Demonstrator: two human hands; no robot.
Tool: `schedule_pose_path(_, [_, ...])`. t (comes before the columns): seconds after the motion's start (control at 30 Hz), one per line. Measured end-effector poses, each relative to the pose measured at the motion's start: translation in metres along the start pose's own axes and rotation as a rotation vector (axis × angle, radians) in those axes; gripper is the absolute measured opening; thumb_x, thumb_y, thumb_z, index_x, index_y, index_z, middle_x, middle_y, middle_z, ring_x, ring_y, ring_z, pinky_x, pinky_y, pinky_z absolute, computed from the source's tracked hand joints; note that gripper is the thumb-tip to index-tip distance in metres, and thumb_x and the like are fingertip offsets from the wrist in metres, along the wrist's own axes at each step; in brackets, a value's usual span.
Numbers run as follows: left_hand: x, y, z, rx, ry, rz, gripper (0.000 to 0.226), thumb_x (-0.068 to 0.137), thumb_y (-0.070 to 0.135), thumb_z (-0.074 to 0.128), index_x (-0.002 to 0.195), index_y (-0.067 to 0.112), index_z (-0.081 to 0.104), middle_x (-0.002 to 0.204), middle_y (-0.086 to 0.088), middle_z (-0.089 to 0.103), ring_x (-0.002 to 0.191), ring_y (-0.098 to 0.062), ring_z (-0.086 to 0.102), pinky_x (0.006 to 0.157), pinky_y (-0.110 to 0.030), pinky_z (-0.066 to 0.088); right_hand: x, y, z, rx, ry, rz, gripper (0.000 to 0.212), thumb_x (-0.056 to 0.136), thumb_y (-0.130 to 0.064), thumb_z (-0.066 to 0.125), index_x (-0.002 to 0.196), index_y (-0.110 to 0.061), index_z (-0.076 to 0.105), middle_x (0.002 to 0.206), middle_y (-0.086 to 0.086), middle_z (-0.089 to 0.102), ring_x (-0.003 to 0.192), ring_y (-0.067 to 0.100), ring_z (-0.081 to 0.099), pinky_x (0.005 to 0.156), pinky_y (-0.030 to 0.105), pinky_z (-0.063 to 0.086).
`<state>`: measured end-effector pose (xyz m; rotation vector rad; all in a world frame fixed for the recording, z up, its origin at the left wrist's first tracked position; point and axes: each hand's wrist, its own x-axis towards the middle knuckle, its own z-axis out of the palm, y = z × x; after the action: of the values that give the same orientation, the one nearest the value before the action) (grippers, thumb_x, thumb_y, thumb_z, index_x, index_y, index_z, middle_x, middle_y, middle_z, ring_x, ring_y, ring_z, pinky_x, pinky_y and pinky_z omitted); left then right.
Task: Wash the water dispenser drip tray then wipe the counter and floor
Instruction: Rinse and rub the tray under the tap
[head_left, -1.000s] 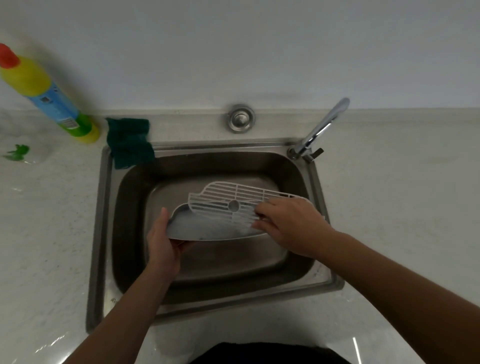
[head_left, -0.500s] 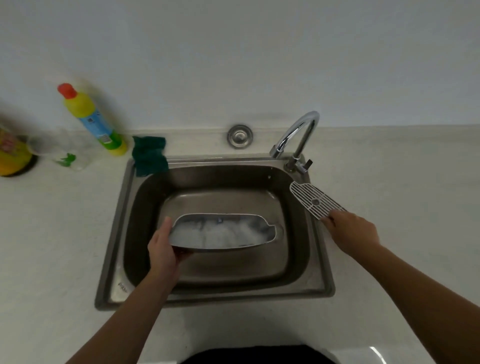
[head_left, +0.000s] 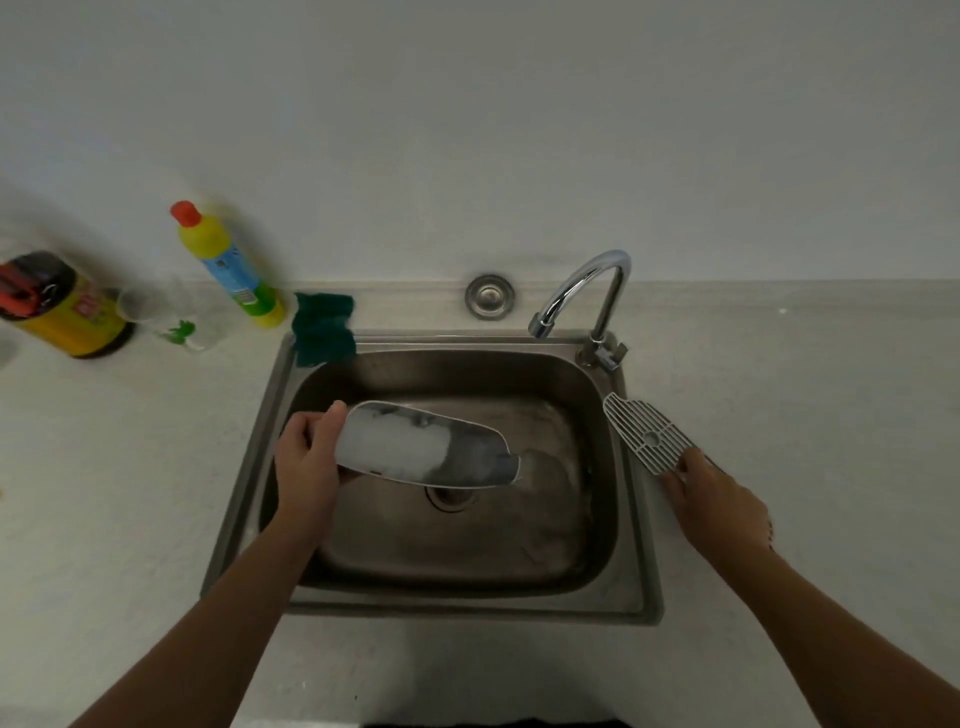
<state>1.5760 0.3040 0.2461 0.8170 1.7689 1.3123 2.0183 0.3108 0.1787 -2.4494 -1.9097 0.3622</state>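
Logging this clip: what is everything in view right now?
sink: 1, steel, set in counter
faucet: 1, chrome, back right of sink
drip tray: 1, white, over the sink
grille: 1, white, across sink's right rim and counter
cloth: 1, green, sink's back left corner
bottle: 1, yellow with red cap, left counter
jar: 1, yellow, dark lid, far left
left hand: grips drip tray's end
right hand: on grille's near end

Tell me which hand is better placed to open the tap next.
Right, probably: the right hand is at the grille lying on the sink edge, on the tap's side; the left hand grips the drip tray over the sink.
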Motion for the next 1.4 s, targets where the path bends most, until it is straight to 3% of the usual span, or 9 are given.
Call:
schedule_pose_path(0.2, [0.002,0.050,0.013,0.287,-0.038,0.468,0.040,0.088,0.051,0.062,0.103,0.014,0.062,0.088,0.011,0.063,0.077,0.004,0.058,0.066,-0.016,0.048,-0.015,-0.026,-0.008,0.232,0.013,-0.114,0.010,0.101,-0.037,0.057,0.105,-0.029,0.053,0.067,-0.011,0.057,0.055,0.005,0.057,0.052,0.026,0.049])
schedule_pose_path(0.37, [-0.009,0.075,0.019,0.528,-0.128,0.668,0.043,0.085,0.057,0.064,0.116,0.029,0.051,0.097,0.014,0.058,0.081,0.001,0.062,0.062,-0.010,0.048,-0.034,-0.047,0.002,0.342,-0.116,-0.164,0.016,0.100,-0.033,0.061,0.085,-0.035,0.054,0.068,-0.008,0.062,0.059,0.004,0.062,0.057,0.022,0.052])
schedule_pose_path(0.57, [-0.022,0.057,0.025,0.866,-0.415,0.880,0.057,0.082,0.067,0.060,0.121,0.027,0.048,0.103,0.000,0.071,0.080,-0.009,0.064,0.071,-0.011,0.042,-0.045,-0.055,0.013,0.303,-0.232,-0.248,0.011,0.101,-0.033,0.059,0.092,-0.026,0.062,0.070,-0.004,0.063,0.061,0.008,0.063,0.066,0.029,0.060])
schedule_pose_path(0.7, [-0.015,0.057,0.017,0.849,-0.371,0.948,0.057,0.082,0.065,0.063,0.120,0.024,0.051,0.102,-0.004,0.072,0.078,-0.008,0.061,0.069,-0.005,0.037,-0.041,-0.058,0.011,0.313,-0.243,-0.270,0.012,0.102,-0.030,0.059,0.091,-0.026,0.061,0.070,-0.003,0.064,0.061,0.009,0.065,0.064,0.026,0.059])
schedule_pose_path(0.87, [-0.003,0.064,0.006,0.740,-0.199,0.919,0.058,0.082,0.061,0.066,0.120,0.018,0.051,0.104,-0.007,0.070,0.082,-0.009,0.059,0.067,-0.007,0.038,-0.035,-0.060,0.012,0.276,-0.218,-0.285,0.012,0.101,-0.031,0.060,0.089,-0.028,0.060,0.066,-0.007,0.061,0.057,0.005,0.062,0.056,0.015,0.048])
schedule_pose_path(0.93, [-0.005,0.054,0.008,0.775,-0.268,0.871,0.058,0.082,0.064,0.063,0.121,0.023,0.049,0.106,-0.005,0.069,0.081,-0.007,0.058,0.068,-0.008,0.040,-0.035,-0.062,0.015,0.268,-0.216,-0.293,0.013,0.100,-0.032,0.061,0.088,-0.031,0.059,0.065,-0.008,0.060,0.056,0.004,0.060,0.054,0.013,0.042])
schedule_pose_path(1.13, [-0.012,0.004,0.013,0.926,-0.448,0.663,0.058,0.078,0.080,0.053,0.120,0.043,0.041,0.109,0.005,0.067,0.085,-0.006,0.061,0.076,-0.026,0.054,-0.018,-0.070,0.010,0.236,-0.193,-0.346,0.016,0.099,-0.034,0.061,0.084,-0.035,0.056,0.069,-0.012,0.060,0.060,0.001,0.060,0.061,0.020,0.054])
schedule_pose_path(1.27, [-0.008,0.000,0.010,0.651,-0.256,0.526,0.046,0.083,0.072,0.061,0.116,0.046,0.043,0.100,0.021,0.059,0.082,0.003,0.063,0.061,-0.008,0.048,0.019,-0.080,-0.014,0.241,-0.084,-0.351,0.012,0.097,-0.033,0.062,0.088,-0.033,0.054,0.072,-0.012,0.058,0.061,-0.001,0.057,0.057,0.016,0.043])
schedule_pose_path(1.4, [-0.002,0.000,0.011,0.218,-0.007,0.294,0.028,0.086,0.064,0.064,0.103,0.043,0.058,0.098,0.017,0.064,0.094,-0.001,0.065,0.064,-0.019,0.055,0.068,-0.091,-0.044,0.251,0.048,-0.253,0.020,0.098,-0.034,0.060,0.115,-0.030,0.051,0.083,-0.010,0.058,0.067,0.003,0.056,0.057,0.025,0.042])
